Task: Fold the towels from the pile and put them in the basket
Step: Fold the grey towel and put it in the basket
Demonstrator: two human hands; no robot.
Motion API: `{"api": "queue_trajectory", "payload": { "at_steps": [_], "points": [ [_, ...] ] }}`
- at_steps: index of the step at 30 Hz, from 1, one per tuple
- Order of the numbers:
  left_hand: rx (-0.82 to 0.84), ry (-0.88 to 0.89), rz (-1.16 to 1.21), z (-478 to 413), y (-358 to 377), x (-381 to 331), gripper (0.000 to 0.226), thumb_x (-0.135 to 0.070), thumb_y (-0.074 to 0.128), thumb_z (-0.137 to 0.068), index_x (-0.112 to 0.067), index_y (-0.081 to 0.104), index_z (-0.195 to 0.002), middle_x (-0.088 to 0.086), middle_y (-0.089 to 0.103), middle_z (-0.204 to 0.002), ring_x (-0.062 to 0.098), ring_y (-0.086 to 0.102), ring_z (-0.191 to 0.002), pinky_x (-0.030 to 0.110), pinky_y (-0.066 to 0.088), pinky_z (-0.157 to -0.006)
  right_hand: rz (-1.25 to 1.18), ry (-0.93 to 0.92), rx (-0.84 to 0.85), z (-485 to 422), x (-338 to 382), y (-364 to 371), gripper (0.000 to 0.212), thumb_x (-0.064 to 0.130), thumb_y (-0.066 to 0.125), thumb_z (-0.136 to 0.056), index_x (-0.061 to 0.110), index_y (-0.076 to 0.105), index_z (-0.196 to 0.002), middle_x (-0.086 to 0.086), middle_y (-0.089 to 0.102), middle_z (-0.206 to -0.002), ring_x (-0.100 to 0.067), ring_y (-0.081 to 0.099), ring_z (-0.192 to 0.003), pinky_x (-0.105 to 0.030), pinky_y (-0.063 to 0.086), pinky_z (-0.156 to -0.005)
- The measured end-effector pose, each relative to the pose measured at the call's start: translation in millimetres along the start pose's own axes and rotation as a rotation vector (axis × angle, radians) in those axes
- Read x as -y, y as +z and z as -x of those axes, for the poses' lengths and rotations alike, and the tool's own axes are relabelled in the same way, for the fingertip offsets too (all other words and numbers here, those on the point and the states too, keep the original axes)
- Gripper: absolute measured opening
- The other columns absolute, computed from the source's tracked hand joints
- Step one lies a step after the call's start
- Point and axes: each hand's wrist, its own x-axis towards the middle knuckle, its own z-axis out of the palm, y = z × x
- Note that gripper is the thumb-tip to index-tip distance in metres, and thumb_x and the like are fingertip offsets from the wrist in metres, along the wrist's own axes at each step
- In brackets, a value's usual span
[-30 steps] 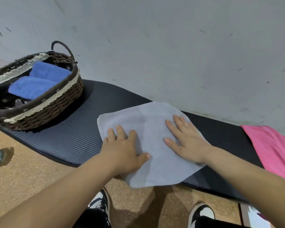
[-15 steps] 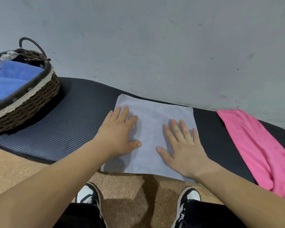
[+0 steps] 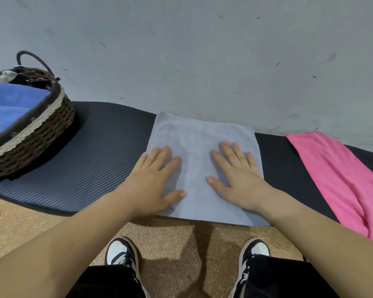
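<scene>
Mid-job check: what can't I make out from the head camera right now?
1. Basket: cut by the left edge of the head view, so how full it is cannot be told.
2. Blue towels inside: partly behind the rim and cut by that edge; count unclear.
3. Pink towel: runs off the right edge; anything beyond is unseen.
4. Grey towel: left hand and right hand cover parts; number of layers cannot be told.

Left hand, right hand — flat, fingers spread.
</scene>
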Motion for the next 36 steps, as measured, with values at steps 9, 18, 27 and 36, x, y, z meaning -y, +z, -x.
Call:
{"api": "queue_trajectory", "payload": {
  "at_steps": [9, 18, 27, 36],
  "points": [
    [-0.225, 0.285, 0.151, 45.4, 11.8, 4.1, 0.037, -0.032, 0.077, -0.085, -0.02, 0.063, -0.116, 0.003, 0.043, -0.159, 0.022, 0.039, -0.149, 0.033, 0.031, -0.123, 0.017, -0.369, -0.198, 51.2, 11.8, 30.0, 0.066, 0.071, 0.066, -0.08, 0.022, 0.054, -0.123, 0.002, 0.045, -0.126, -0.025, 0.047, -0.121, -0.041, 0.043, -0.103],
    [-0.199, 0.15, 0.438, 59.8, -3.7, 11.6, 0.026, -0.054, 0.05, -0.096, -0.034, 0.062, -0.108, -0.01, 0.072, -0.12, 0.012, 0.069, -0.108, 0.041, 0.058, -0.089, 0.078, -0.414, -0.341, 63.9, 5.9, 22.7, 0.018, 0.031, 0.07, -0.088, 0.02, 0.064, -0.1, 0.004, 0.057, -0.106, -0.02, 0.056, -0.1, -0.027, 0.046, -0.077],
    [-0.324, 0.08, -0.009, 49.8, 15.2, -28.5, 0.044, -0.056, 0.054, -0.091, -0.024, 0.061, -0.119, -0.006, 0.056, -0.103, 0.018, 0.057, -0.091, 0.035, 0.054, -0.077, -0.344, -0.184, -0.262, 61.5, 0.0, 12.0, 0.045, 0.053, 0.042, -0.102, 0.019, 0.062, -0.08, 0.003, 0.06, -0.076, -0.012, 0.057, -0.081, -0.038, 0.047, -0.072],
    [-0.127, -0.052, 0.458, 61.8, -36.3, 26.4, 0.008, -0.036, 0.065, -0.099, -0.038, 0.072, -0.096, -0.015, 0.072, -0.087, 0.005, 0.066, -0.08, 0.036, 0.057, -0.073, -0.352, -0.21, -0.186, 62.0, -34.5, 2.4, 0.023, 0.052, 0.069, -0.089, 0.032, 0.067, -0.079, 0.015, 0.062, -0.081, -0.01, 0.059, -0.085, -0.025, 0.047, -0.075]
  ]
}}
